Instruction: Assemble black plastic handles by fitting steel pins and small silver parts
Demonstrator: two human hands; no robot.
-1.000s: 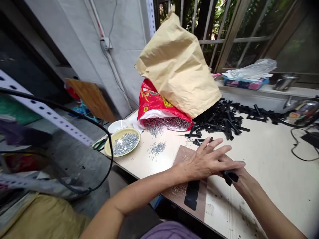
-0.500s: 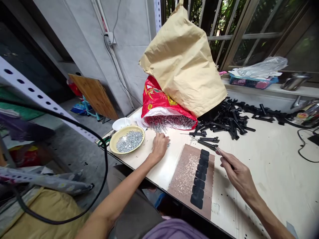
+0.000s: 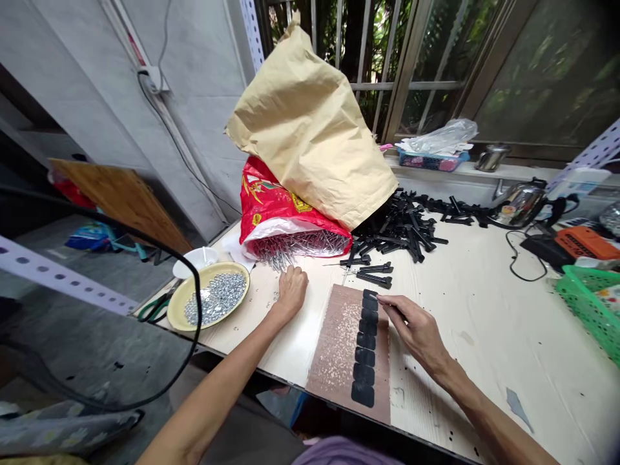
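My left hand (image 3: 292,289) rests on the table with fingers curled down, just in front of thin metal pins (image 3: 279,259) spilling from a red bag (image 3: 271,200). What its fingertips hold, if anything, is hidden. My right hand (image 3: 416,329) is closed in a pinch at the far end of a row of black rounded pads (image 3: 367,342). A small pale tip shows at its fingers, too small to name. The pads lie on a brown, speckled board (image 3: 334,349). Beyond it are a few black plastic parts (image 3: 374,279), some with pins.
Left of my left hand stands a yellow bowl (image 3: 181,313) of small metal pieces, with a white bowl (image 3: 194,260) and green-handled scissors (image 3: 154,309) beside it. A brown paper sack (image 3: 314,129) leans over the red bag. Black parts (image 3: 407,223) are heaped behind; a green basket (image 3: 586,303) sits right.
The view has turned to the right. My right hand has moved from beside the loose black parts to the far end of the pad row. My left hand stays near the spilled pins.
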